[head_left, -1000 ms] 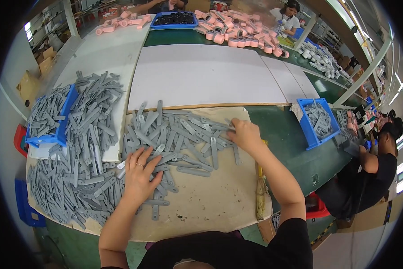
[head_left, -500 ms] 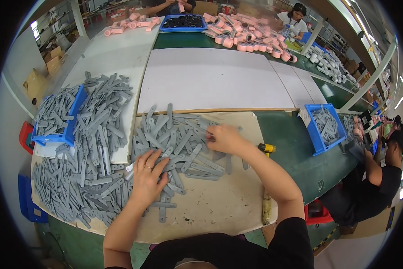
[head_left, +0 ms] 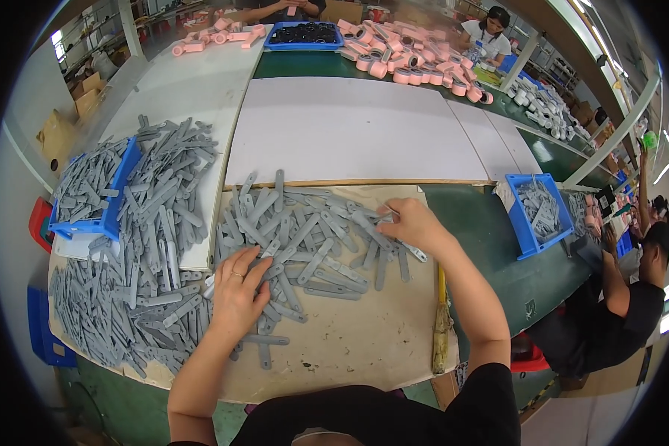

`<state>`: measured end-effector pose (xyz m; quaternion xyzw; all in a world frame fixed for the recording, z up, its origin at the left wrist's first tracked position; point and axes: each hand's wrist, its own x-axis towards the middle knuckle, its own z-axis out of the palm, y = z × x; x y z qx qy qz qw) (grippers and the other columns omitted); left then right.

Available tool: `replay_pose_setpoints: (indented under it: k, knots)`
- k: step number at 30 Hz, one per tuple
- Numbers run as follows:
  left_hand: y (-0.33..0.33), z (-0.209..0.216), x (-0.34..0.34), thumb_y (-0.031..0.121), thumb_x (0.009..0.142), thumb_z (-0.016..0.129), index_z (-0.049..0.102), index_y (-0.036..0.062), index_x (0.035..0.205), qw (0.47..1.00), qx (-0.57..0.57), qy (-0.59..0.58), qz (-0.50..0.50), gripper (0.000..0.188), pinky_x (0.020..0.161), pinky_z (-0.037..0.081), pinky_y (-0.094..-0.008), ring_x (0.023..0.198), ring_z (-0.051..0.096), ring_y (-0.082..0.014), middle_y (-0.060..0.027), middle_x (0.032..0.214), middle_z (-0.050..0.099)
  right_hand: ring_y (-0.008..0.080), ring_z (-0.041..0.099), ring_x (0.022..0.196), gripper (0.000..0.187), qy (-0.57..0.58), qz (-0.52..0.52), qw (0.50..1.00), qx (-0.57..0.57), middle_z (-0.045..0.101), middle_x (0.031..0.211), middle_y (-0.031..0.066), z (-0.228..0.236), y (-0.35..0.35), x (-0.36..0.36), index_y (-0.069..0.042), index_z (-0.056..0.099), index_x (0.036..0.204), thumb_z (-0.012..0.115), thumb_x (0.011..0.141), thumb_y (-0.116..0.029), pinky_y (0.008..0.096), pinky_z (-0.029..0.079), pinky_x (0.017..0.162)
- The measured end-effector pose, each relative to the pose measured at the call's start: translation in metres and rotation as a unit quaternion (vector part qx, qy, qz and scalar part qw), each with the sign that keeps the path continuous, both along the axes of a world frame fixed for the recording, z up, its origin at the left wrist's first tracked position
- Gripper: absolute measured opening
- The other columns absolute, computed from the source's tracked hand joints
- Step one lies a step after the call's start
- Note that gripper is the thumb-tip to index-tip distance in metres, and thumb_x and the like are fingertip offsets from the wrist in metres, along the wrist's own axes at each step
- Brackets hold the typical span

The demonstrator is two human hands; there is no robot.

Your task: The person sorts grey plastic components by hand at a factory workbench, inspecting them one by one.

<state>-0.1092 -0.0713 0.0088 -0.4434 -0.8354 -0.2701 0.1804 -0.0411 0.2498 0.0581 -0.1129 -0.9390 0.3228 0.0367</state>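
Flat grey plastic strips [head_left: 316, 256] with rounded ends lie in a loose pile on the brown board in front of me. My left hand [head_left: 237, 296] rests at the pile's left edge, fingers apart and bent over the strips, gripping none that I can see. At the pile's right side, my right hand [head_left: 416, 225] has thumb and fingertips pinched on a grey strip [head_left: 417, 253], whose end shows below the hand; the fingers partly hide it. Several strips [head_left: 381, 267] lie side by side just below this hand.
A larger heap of grey strips [head_left: 111, 312] covers the left, beside a full blue crate [head_left: 130, 167]. Another blue crate [head_left: 528, 234] stands right, past a yellow-handled tool [head_left: 441, 320]. Pink parts [head_left: 416, 56] are heaped at the back. Co-workers [head_left: 602, 312] sit right and far.
My right hand has moved right from the pile to its right edge, where more strips now lie side by side. My left hand has shifted slightly left.
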Motion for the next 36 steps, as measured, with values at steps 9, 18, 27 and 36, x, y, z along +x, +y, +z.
replay_pose_setpoints:
  k: [9,18,27,36]
  knots:
    - [-0.004,0.007,-0.003,-0.012,0.062,0.057,0.057,0.0006,0.108,0.997,0.066,-0.029,0.023,0.048,0.081,0.046,-0.0374,0.098,0.051,-0.0329,-0.0152,0.113,0.052,0.0324,0.061,0.069,0.034,0.082,0.081,0.991,0.068,0.061,0.070,0.0176,-0.033,-0.064,-0.085,0.000,0.060,0.091,0.065,0.074,-0.028,0.0397,0.048,0.063]
    - [-0.010,0.000,-0.003,0.025,0.061,0.078,0.042,0.0050,0.129,0.990,-0.021,-0.031,0.137,0.079,0.092,0.034,-0.0430,0.109,0.045,-0.0328,-0.0162,0.124,0.045,0.0287,0.059,0.071,0.032,-0.051,0.211,0.976,-0.010,0.060,0.075,0.0150,-0.038,-0.062,-0.088,-0.002,0.059,0.081,0.066,0.062,-0.026,0.0377,0.047,0.063]
    - [-0.001,-0.005,0.003,0.019,0.055,0.081,0.035,0.0061,0.134,0.991,0.003,-0.134,0.016,0.093,0.092,0.035,-0.0431,0.109,0.041,-0.0344,-0.0185,0.124,0.040,0.0145,0.046,0.057,0.026,-0.154,0.338,0.926,-0.070,0.047,0.060,0.0024,-0.005,-0.022,-0.061,-0.001,0.061,0.086,0.066,0.064,-0.014,0.0294,0.039,0.054]
    - [0.011,-0.006,0.016,-0.003,0.065,0.063,0.049,0.0170,0.126,0.984,0.023,-0.092,-0.151,0.066,0.083,0.042,-0.0385,0.095,0.051,-0.0272,-0.0122,0.127,0.040,0.0264,0.057,0.059,0.016,0.051,0.283,0.956,0.066,0.057,0.062,0.0125,-0.025,-0.068,-0.111,-0.009,0.067,0.088,0.060,0.074,-0.013,0.0369,0.044,0.056]
